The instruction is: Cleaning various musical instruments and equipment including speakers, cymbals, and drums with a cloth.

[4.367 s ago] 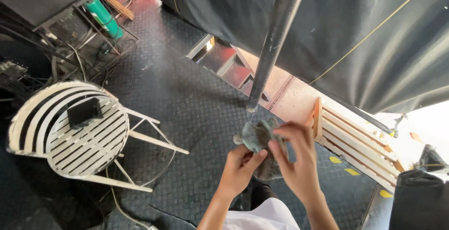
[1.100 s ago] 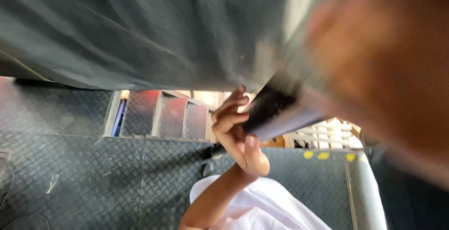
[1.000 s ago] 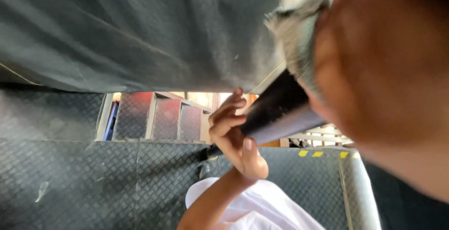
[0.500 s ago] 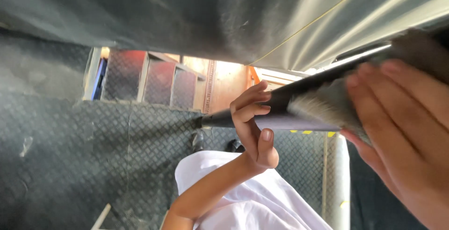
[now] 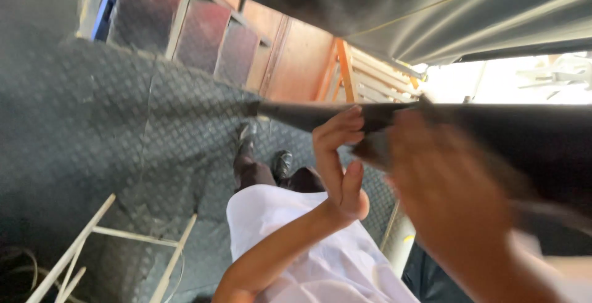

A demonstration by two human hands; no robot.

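Left hand point(image 5: 339, 161) reaches up with its fingers curled against the underside of a dark pole point(image 5: 320, 116), thumb loose below, touching rather than fully clasping it. Right hand point(image 5: 450, 198), close to the camera and badly blurred, lies over the same pole further along; whether it grips cannot be told. Below are a studded black floor mat point(image 5: 92, 112) and white chair legs point(image 5: 105, 235).

Left hand point(image 5: 338, 161) has its fingers curled against a dark metal pole point(image 5: 320, 117), right hand point(image 5: 456, 198) is a blur gripping it closer up. Checker-plate floor point(image 5: 92, 112) and shoes point(image 5: 246, 136) below.
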